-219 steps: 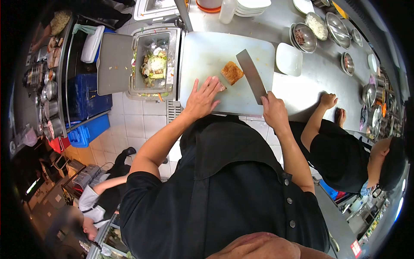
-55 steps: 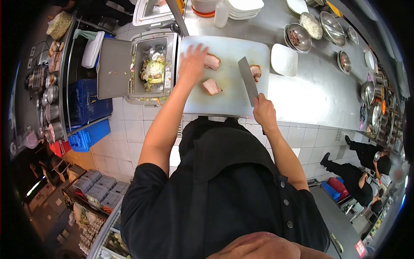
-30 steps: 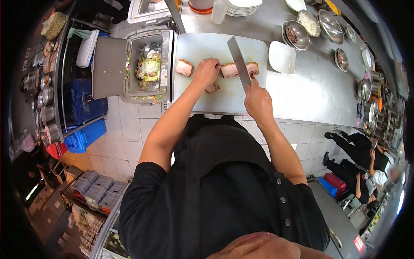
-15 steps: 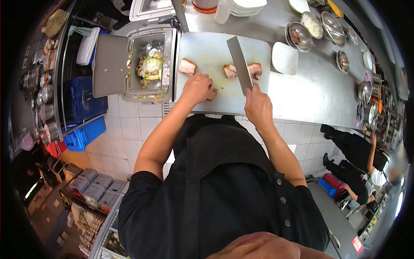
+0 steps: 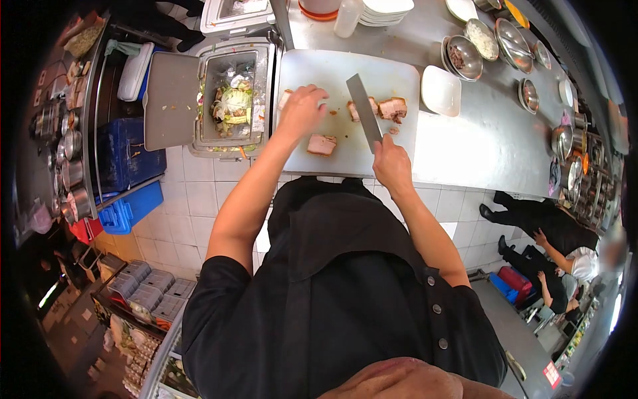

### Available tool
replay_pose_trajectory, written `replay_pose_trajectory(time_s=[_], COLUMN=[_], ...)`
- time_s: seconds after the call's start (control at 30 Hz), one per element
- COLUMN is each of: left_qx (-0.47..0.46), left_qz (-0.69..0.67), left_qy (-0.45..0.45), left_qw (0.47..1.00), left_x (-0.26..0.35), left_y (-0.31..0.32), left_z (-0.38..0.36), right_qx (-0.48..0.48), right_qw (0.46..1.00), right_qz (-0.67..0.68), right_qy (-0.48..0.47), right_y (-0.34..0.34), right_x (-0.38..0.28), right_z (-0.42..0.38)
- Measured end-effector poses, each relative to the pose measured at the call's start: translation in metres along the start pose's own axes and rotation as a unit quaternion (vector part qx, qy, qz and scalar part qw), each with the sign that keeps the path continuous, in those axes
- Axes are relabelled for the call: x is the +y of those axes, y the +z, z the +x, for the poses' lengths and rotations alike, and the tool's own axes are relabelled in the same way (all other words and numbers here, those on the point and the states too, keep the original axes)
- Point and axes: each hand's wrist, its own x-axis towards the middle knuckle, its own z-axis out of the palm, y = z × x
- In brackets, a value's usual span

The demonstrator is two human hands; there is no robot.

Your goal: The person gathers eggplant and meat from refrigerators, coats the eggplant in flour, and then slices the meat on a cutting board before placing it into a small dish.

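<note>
My right hand [image 5: 393,163] grips the handle of a cleaver [image 5: 363,106], its broad blade slanting up and left over the white cutting board [image 5: 325,70]. Beneath the blade lies a chunk of roast pork belly [image 5: 352,110], partly covered by the steel. Just right of it sits another browned pork piece [image 5: 393,107], with small scraps below. My left hand [image 5: 304,110] is open over the board's left side, fingers apart and a little curled. It mostly hides a pork chunk [image 5: 286,98] at the left edge. A separate pork slab [image 5: 321,144] rests nearer my body.
An open bin [image 5: 232,100] of food scraps adjoins the board on the left. To the right stands a white square dish [image 5: 440,91] on the steel counter [image 5: 478,143], with metal bowls [image 5: 463,58] beyond. A bottle [image 5: 348,18] and stacked plates [image 5: 385,12] are behind. Two people stand far right.
My left hand has let go of the near pork slab and moved up and left to the chunk at the edge. The cleaver has shifted slightly left and down.
</note>
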Motion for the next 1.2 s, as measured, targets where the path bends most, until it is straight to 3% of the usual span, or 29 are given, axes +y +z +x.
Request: replay_pose_trajectory(time_s=[0.07, 0.13, 0.23, 0.3, 0.5, 0.73, 0.8, 0.9, 1.03, 1.13, 1.2], left_qx=[-0.078, -0.076, -0.071, -0.115, -0.188, -0.209, -0.225, -0.214, -0.245, -0.243, -0.188], left_qz=[-0.072, -0.077, -0.093, -0.010, 0.056, -0.005, -0.031, -0.067, -0.048, -0.034, -0.058], left_qy=[-0.061, -0.065, -0.033, 0.066, 0.106, 0.088, 0.047, 0.069, 0.047, 0.043, 0.093], left_qw=[0.992, 0.992, 0.993, 0.991, 0.975, 0.974, 0.973, 0.972, 0.967, 0.968, 0.976], left_x=[0.010, 0.014, 0.023, 0.030, 0.029, 0.023, 0.021, 0.022, 0.022, 0.019, 0.020], left_y=[0.020, 0.035, 0.049, 0.056, 0.063, 0.070, 0.073, 0.080, 0.078, 0.079, 0.084], left_z=[0.011, 0.022, 0.036, 0.042, 0.064, 0.091, 0.096, 0.089, 0.089, 0.087, 0.087], right_qx=[0.018, 0.038, 0.077, 0.090, 0.110, 0.109, 0.115, 0.118, 0.117, 0.109, 0.126], right_qw=[0.999, 0.997, 0.987, 0.984, 0.980, 0.976, 0.974, 0.975, 0.974, 0.973, 0.970], right_qz=[0.035, 0.070, 0.133, 0.141, 0.150, 0.161, 0.169, 0.163, 0.172, 0.175, 0.188], right_qy=[0.014, 0.025, 0.041, 0.068, 0.077, 0.099, 0.100, 0.095, 0.096, 0.104, 0.091], right_y=[-0.006, -0.012, -0.025, -0.034, -0.037, -0.040, -0.041, -0.041, -0.045, -0.045, -0.042], right_x=[-0.001, 0.001, 0.009, 0.015, 0.041, 0.048, 0.049, 0.052, 0.053, 0.052, 0.052], right_z=[-0.005, -0.007, -0.014, -0.019, -0.030, -0.035, -0.035, -0.035, -0.034, -0.034, -0.034])
